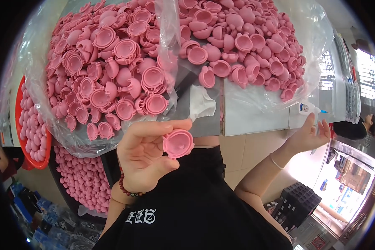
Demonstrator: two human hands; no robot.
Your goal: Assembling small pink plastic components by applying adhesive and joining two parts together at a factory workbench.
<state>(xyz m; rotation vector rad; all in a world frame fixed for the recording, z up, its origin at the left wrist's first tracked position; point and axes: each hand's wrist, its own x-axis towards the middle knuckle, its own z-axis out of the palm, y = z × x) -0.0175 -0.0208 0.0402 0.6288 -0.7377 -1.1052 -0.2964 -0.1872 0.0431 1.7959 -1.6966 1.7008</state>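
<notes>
My left hand (143, 156) is closed on a round pink plastic half-shell (178, 144), pinched between thumb and fingers above my lap. The shell's hollow side faces up, showing a stepped rim. Off to the right, my right hand (308, 135) has its fingers apart and holds nothing. Its index fingertip overlaps the edge of a small white squeeze bottle (306, 109) with a blue tip, lying on the table; whether they touch I cannot tell. A crumpled white cloth or tissue (202, 102) lies near the table's front edge.
Two big heaps of pink half-shells (112, 54) (241, 41) lie on clear plastic sheeting (168, 41) across the table. At left are a red basin (48, 146) of pink pieces and a dark crate of pink balls (81, 177). Dark crates (300, 204) are stacked at lower right.
</notes>
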